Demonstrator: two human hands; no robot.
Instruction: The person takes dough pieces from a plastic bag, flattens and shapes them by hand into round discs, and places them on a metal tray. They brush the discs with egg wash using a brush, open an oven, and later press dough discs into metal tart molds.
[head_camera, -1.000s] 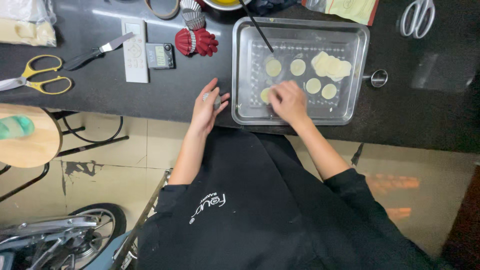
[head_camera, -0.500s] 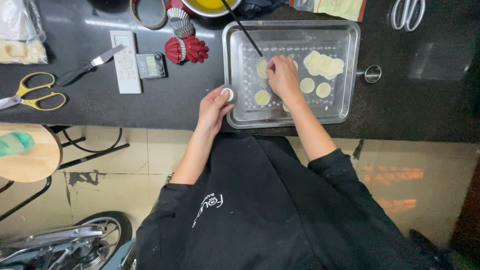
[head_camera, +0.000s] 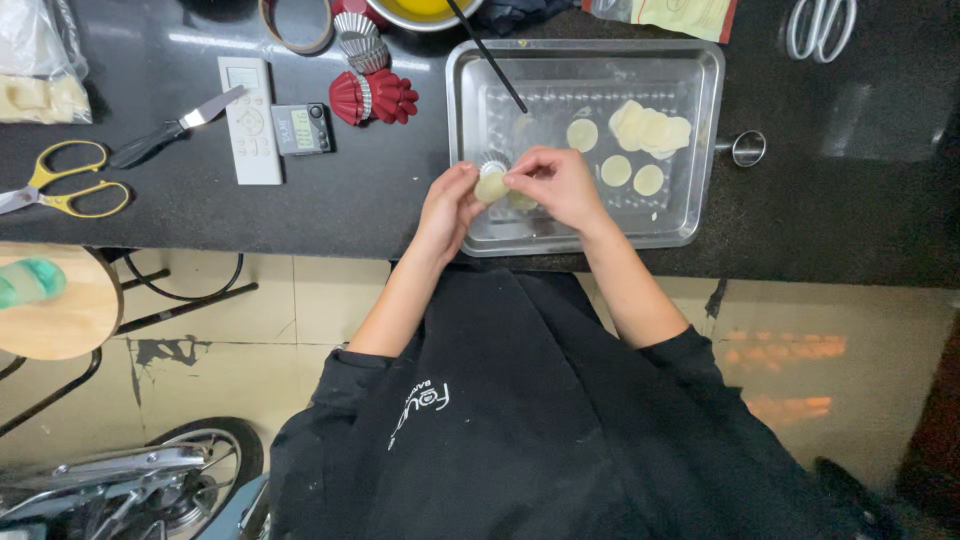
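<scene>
My left hand (head_camera: 447, 206) holds a small fluted metal tart mould (head_camera: 492, 163) at the front left corner of a steel baking tray (head_camera: 700, 130). My right hand (head_camera: 555, 182) meets it there and presses a pale round dough disc (head_camera: 490, 187) onto the mould. Both hands touch the disc. Several more pale dough rounds (head_camera: 648, 130) lie in the tray, some stacked at the back right, others single. A thin black stick (head_camera: 490, 60) leans from a yellow-filled bowl (head_camera: 425, 10) across the tray's back left corner.
On the dark counter to the left: red fluted moulds (head_camera: 375, 97), stacked metal moulds (head_camera: 358, 40), a small digital scale (head_camera: 302, 128), a white remote (head_camera: 250, 120), a palette knife (head_camera: 175, 128), yellow scissors (head_camera: 55, 185). A small metal cup (head_camera: 745, 148) and white scissors (head_camera: 820, 25) lie right. A wooden stool (head_camera: 55, 310) stands below left.
My right hand left the dough rounds in the tray carrying one disc and came to my left hand, which lifted the mould to meet it at the tray's front left corner.
</scene>
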